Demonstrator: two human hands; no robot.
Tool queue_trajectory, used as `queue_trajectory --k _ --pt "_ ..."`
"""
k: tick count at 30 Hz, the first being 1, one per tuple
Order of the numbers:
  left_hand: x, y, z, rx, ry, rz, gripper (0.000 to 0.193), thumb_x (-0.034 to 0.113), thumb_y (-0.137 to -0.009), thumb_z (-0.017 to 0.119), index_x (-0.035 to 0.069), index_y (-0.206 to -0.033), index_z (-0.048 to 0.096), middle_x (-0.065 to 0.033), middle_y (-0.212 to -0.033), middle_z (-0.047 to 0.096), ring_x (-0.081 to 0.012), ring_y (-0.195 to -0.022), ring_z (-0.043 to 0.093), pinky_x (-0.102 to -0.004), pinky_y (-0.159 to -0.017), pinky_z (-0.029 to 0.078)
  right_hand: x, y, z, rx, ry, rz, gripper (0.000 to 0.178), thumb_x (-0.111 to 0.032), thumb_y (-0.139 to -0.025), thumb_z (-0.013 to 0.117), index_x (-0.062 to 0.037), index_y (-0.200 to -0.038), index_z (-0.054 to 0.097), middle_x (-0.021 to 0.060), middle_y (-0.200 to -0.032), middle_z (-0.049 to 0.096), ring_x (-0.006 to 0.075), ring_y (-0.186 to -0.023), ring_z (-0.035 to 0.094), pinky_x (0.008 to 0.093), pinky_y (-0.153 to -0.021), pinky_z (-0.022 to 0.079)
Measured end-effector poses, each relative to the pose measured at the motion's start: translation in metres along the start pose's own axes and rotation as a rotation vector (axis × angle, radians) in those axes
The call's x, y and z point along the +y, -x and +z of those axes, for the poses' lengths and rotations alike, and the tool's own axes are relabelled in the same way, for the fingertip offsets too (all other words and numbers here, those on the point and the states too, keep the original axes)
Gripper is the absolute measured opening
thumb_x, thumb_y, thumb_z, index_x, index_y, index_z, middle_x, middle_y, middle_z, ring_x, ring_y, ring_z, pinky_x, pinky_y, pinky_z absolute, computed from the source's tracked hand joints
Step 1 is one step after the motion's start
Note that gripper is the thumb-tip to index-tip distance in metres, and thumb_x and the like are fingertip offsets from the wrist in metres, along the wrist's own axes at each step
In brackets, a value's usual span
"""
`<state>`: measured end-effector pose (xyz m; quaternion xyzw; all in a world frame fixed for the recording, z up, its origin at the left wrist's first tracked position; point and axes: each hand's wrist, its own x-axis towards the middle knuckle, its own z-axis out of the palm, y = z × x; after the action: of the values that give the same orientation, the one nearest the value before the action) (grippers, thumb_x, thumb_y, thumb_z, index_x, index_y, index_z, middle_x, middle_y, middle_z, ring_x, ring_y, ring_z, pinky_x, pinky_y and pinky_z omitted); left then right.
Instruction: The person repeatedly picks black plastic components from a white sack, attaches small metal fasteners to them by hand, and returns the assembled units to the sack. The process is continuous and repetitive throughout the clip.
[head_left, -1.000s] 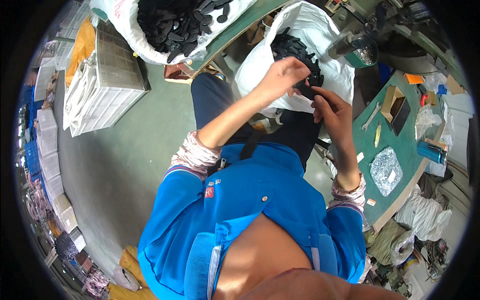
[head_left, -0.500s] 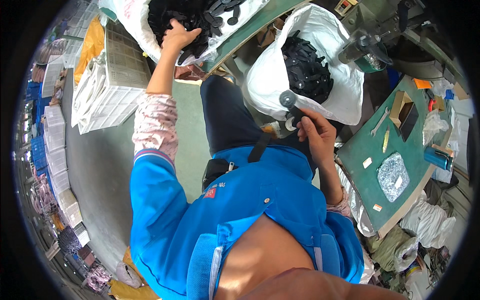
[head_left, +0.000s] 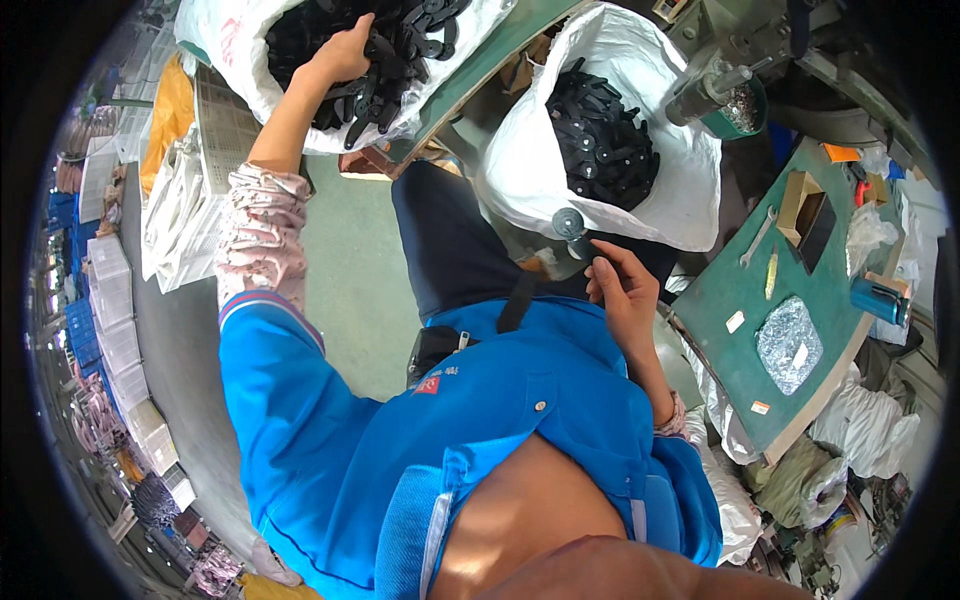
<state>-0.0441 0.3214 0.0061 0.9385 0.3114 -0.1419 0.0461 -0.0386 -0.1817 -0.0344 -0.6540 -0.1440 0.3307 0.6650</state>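
At the upper left my left hand (head_left: 346, 54) reaches into a white woven sack (head_left: 236, 62) of black plastic parts (head_left: 425, 45). Its fingers look curled down among the parts, and what they grip is hidden. Over my lap, my right hand (head_left: 628, 290) pinches a black plastic part with a round end (head_left: 568, 222), which points up and left from the fingertips. Just beyond it stands a second, wide-mouthed white sack (head_left: 515, 160), partly filled with similar black pieces (head_left: 605, 145).
On the green table (head_left: 730, 370) at right lie a wrench (head_left: 758, 238), a yellow-handled tool (head_left: 771, 275), an open cardboard box (head_left: 797, 212) and a clear plastic packet (head_left: 788, 345). A machine (head_left: 715, 90) with a green cup of small pieces stands upper right. White crates (head_left: 225, 125) are at left.
My left hand has shifted slightly left and up within the sack, its spread fingers now curled in. The right hand still holds its part, moved slightly left and down.
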Motion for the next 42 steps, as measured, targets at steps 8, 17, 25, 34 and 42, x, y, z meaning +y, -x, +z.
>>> queue_trajectory --k 8,17,25,34,42 --pt "0.007 -0.035 0.028 0.103 -0.707 0.573 0.139 0.004 -0.047 0.090 0.029 -0.154 0.004 -0.0020 -0.159 0.018 -0.0248 -0.144 0.025 -0.0450 -0.113 0.033 -0.001 -0.001 0.013 0.020 0.000 -0.005 0.026 -0.012 -0.096 0.059 -0.0017 -0.120 0.063 0.0048 -0.084 0.065 0.0064 -0.067 0.057 0.0198 -0.057 0.046" --pt "-0.004 -0.040 0.023 0.182 -0.508 0.646 0.099 0.005 -0.048 0.088 0.019 -0.135 0.041 -0.0063 -0.137 0.044 -0.0276 -0.130 0.040 -0.0450 -0.107 0.036 0.002 0.002 0.018 0.050 -0.002 0.048 0.026 -0.010 -0.095 0.059 -0.0009 -0.119 0.063 0.0031 -0.083 0.062 0.0063 -0.067 0.056 0.0198 -0.057 0.044" --pt "0.007 -0.028 0.019 0.192 -0.558 0.586 0.080 0.004 -0.052 0.082 0.009 -0.123 0.047 -0.0097 -0.121 0.052 -0.0311 -0.119 0.047 -0.0432 -0.102 0.040 0.009 0.001 0.021 -0.007 0.008 0.028 0.026 -0.013 -0.096 0.060 -0.0014 -0.120 0.062 0.0051 -0.086 0.065 0.0072 -0.069 0.058 0.0209 -0.059 0.047" --pt "0.008 -0.042 0.031 0.177 -0.566 0.537 0.063 -0.003 -0.065 0.074 0.006 -0.121 0.048 -0.0102 -0.119 0.057 -0.0302 -0.117 0.052 -0.0435 -0.095 0.046 0.009 0.009 0.017 0.034 0.009 -0.016 0.027 -0.011 -0.096 0.060 -0.0008 -0.120 0.061 0.0058 -0.086 0.064 0.0078 -0.071 0.058 0.0213 -0.060 0.048" --pt "-0.017 -0.068 0.011 0.508 -0.168 0.420 0.046 0.015 -0.063 0.081 0.006 -0.100 0.055 -0.0107 -0.106 0.063 -0.0319 -0.108 0.059 -0.0513 -0.081 0.051 0.010 0.012 0.015 0.102 0.060 -0.039 0.023 -0.007 -0.093 0.062 -0.0005 -0.115 0.060 0.0046 -0.087 0.064 0.0079 -0.072 0.058 0.0210 -0.061 0.047"
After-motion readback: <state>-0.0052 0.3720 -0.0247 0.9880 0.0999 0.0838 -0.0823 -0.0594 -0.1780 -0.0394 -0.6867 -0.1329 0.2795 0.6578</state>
